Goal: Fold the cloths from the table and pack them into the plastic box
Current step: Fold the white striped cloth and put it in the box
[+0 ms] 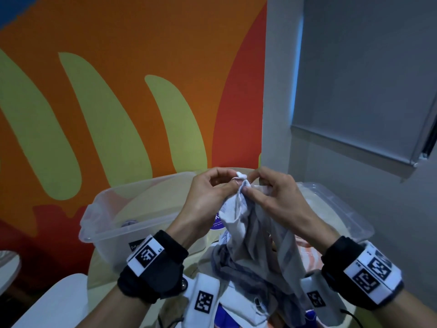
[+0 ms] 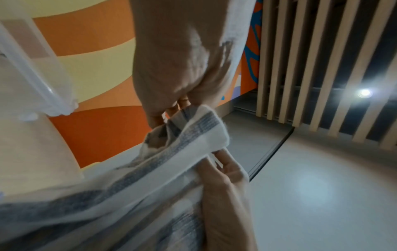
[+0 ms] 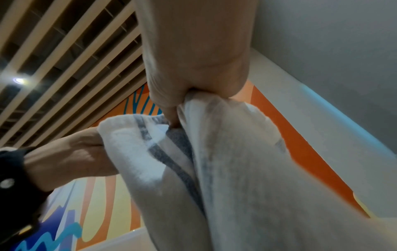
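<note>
A white cloth with grey-blue stripes (image 1: 246, 235) hangs bunched in the air above the table. My left hand (image 1: 212, 192) pinches its top edge between thumb and fingers. My right hand (image 1: 267, 188) pinches the same edge right beside it, the two hands almost touching. In the left wrist view the striped cloth (image 2: 150, 166) runs from my left hand (image 2: 169, 108) down past my right hand (image 2: 223, 169). In the right wrist view my right hand (image 3: 182, 95) grips the cloth (image 3: 225, 161). The clear plastic box (image 1: 104, 223) stands open behind my left hand.
A clear lid (image 1: 335, 204) lies at the right on the round cream table (image 1: 146, 200). More cloths, one orange-striped (image 1: 305, 254), lie heaped under the hanging cloth. The painted orange wall (image 1: 132, 67) stands close behind the box.
</note>
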A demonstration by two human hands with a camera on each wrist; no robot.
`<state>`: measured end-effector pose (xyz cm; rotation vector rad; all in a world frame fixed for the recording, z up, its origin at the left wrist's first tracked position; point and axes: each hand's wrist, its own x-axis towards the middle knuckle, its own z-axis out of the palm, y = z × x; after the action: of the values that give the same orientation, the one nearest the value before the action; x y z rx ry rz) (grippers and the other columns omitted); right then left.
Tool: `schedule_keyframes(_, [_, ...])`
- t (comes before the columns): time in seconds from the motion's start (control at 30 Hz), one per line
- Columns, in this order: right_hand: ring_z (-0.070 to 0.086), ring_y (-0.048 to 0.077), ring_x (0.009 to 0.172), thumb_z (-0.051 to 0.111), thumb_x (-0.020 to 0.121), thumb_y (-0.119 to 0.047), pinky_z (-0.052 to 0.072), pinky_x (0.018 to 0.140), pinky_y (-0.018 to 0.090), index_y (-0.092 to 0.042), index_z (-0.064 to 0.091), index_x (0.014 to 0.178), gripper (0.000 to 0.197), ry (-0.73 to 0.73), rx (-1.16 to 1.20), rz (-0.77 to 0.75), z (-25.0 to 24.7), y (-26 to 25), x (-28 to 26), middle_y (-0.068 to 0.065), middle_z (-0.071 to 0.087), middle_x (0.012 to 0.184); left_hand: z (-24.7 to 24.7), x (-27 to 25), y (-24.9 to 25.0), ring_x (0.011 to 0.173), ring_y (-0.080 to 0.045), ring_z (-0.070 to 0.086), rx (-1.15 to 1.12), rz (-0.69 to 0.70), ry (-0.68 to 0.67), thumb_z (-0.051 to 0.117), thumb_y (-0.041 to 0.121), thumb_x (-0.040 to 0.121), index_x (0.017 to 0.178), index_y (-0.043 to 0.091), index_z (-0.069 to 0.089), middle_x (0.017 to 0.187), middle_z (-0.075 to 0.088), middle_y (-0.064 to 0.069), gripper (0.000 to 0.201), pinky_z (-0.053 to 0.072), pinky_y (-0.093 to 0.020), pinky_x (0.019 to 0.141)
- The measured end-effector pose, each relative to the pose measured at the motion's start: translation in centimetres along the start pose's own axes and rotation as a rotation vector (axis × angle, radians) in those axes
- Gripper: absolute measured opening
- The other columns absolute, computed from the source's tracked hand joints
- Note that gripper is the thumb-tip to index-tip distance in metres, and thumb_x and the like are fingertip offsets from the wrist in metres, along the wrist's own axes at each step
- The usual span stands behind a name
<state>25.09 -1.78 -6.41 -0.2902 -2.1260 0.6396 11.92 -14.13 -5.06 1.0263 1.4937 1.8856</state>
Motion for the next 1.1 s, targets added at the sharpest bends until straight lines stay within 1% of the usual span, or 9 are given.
schedule_keyframes(0.1, [0.039, 0.013, 0.050, 0.078, 0.090, -0.024, 0.039, 0.052, 0.034, -0.020, 0.066, 0.088, 0.013, 0.021, 0.024, -0.034, 0.2, -0.3, -0.3, -0.004, 0.046, 0.051, -0.2, 0.2, -0.1, 0.084, -0.025, 0.072, -0.121, -0.113, -0.008, 0.074, 0.003, 0.090, 0.108, -0.008, 0.072, 0.101, 0.076, -0.021, 0.021, 0.062, -0.031, 0.075])
schedule_keyframes(0.2, [0.036, 0.006, 0.050, 0.080, 0.087, -0.020, 0.032, 0.050, 0.025, -0.018, 0.064, 0.083, 0.016, 0.034, 0.009, -0.077, 0.1, -0.9, -0.1, -0.008, 0.041, 0.052, -0.8, 0.1, -0.2, 0.082, -0.026, 0.072, -0.115, -0.188, -0.035, 0.073, 0.011, 0.094, 0.108, -0.007, 0.073, 0.101, 0.076, -0.023, 0.023, 0.062, -0.034, 0.074])
schedule_keyframes(0.37, [0.034, 0.009, 0.053, 0.079, 0.086, -0.012, 0.029, 0.053, 0.024, -0.014, 0.063, 0.085, 0.016, 0.043, -0.032, -0.135, -1.3, -1.0, -0.2, -0.010, 0.035, 0.055, -2.3, 0.3, 1.0, 0.097, -0.032, 0.076, 0.146, -0.054, 0.055, 0.073, 0.020, 0.095, 0.108, 0.011, 0.078, 0.100, 0.080, -0.007, 0.017, 0.064, -0.042, 0.084])
schedule_keyframes(0.47, [0.036, 0.009, 0.054, 0.077, 0.088, -0.014, 0.035, 0.053, 0.029, -0.013, 0.062, 0.090, 0.015, 0.010, -0.096, -0.224, -1.6, -1.2, -0.2, -0.012, 0.039, 0.059, -2.2, -0.3, 2.0, 0.095, -0.034, 0.075, 0.271, -0.017, -0.064, 0.072, 0.023, 0.095, 0.104, 0.014, 0.080, 0.097, 0.080, -0.005, 0.015, 0.061, -0.047, 0.086])
schedule_keyframes(0.57, [0.035, 0.012, 0.056, 0.076, 0.089, -0.021, 0.040, 0.052, 0.038, -0.013, 0.061, 0.092, 0.017, 0.032, -0.143, -0.271, -0.9, -1.1, -0.1, -0.010, 0.043, 0.061, -1.3, -1.0, 2.2, 0.089, -0.025, 0.076, 0.322, -0.004, -0.198, 0.066, 0.021, 0.098, 0.106, 0.008, 0.079, 0.098, 0.080, -0.008, 0.021, 0.060, -0.035, 0.082])
schedule_keyframes(0.73, [0.061, 0.002, 0.071, 0.081, 0.085, -0.027, 0.046, 0.065, 0.024, -0.022, 0.066, 0.086, 0.015, 0.006, 0.048, 0.079, -0.4, -0.5, -0.1, -0.011, 0.065, 0.070, -2.0, -1.3, 2.1, 0.108, -0.034, 0.072, 0.275, 0.012, -0.293, 0.059, 0.018, 0.103, 0.116, 0.005, 0.076, 0.112, 0.077, -0.012, 0.025, 0.058, -0.048, 0.098])
schedule_keyframes(0.8, [0.070, 0.008, 0.080, 0.082, 0.085, -0.028, 0.051, 0.073, 0.031, -0.020, 0.071, 0.081, 0.014, -0.077, 0.157, 0.163, -0.2, -0.1, -0.2, -0.004, 0.075, 0.081, -2.2, -1.4, 2.1, 0.110, -0.035, 0.071, 0.285, 0.018, -0.309, 0.060, 0.018, 0.103, 0.117, 0.005, 0.076, 0.113, 0.077, -0.012, 0.024, 0.056, -0.049, 0.100])
schedule_keyframes(0.93, [0.062, 0.012, 0.067, 0.088, 0.079, -0.021, 0.045, 0.064, 0.031, -0.012, 0.072, 0.079, 0.018, -0.103, 0.319, 0.238, -0.2, -0.4, -0.3, 0.011, 0.074, 0.079, -2.4, -1.5, 2.0, 0.111, -0.039, 0.070, 0.305, 0.016, -0.307, 0.063, 0.018, 0.101, 0.113, 0.005, 0.077, 0.111, 0.077, -0.014, 0.023, 0.052, -0.055, 0.102])
schedule_keyframes(1.1, [0.057, 0.007, 0.060, 0.089, 0.076, -0.025, 0.044, 0.058, 0.029, -0.020, 0.070, 0.076, 0.020, -0.070, 0.242, 0.195, -0.7, -0.5, 0.1, -0.004, 0.071, 0.067, -2.7, -1.4, 1.9, 0.108, -0.041, 0.070, 0.303, -0.001, -0.294, 0.062, 0.018, 0.102, 0.112, 0.005, 0.077, 0.110, 0.077, -0.015, 0.022, 0.052, -0.060, 0.101])
